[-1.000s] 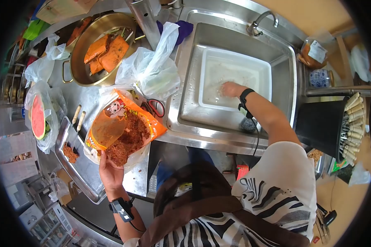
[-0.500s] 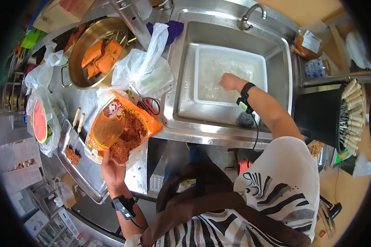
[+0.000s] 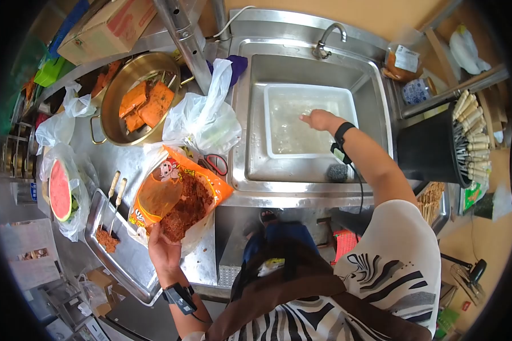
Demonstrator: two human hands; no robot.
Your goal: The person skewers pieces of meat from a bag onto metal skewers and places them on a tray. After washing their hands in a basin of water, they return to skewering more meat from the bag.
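My left hand (image 3: pixel 165 250) is at the lower edge of an orange printed bag (image 3: pixel 219 187), thumb over the edge and fingers partly hidden beneath it. Red-brown crumbly food (image 3: pixel 189 207) fills the bag's mouth and spills over toward my fingers. Over in the sink (image 3: pixel 256 165), my right hand (image 3: pixel 323 120) hovers above or just touches the water in a white plastic tub (image 3: pixel 310 154). One digit stretches left; the others are partly hidden, and nothing shows in the hand. Left of the bag, a metal tray (image 3: pixel 133 270) carries wooden-handled skewers (image 3: pixel 119 190) and a red-brown clump (image 3: pixel 106 241).
A brass-coloured pot (image 3: pixel 105 105) with orange blocks stands behind the bag. Near it are a tied plastic bag (image 3: pixel 210 122), red-handled scissors (image 3: pixel 217 165) and a cut watermelon (image 3: pixel 60 190). A black bucket of skewers (image 3: pixel 429 153) is right of the sink, below the tap (image 3: pixel 323 51) side.
My right hand has risen, its fingers less deep in the tub's water. My left hand remains at the bag. The whole view has shifted slightly.
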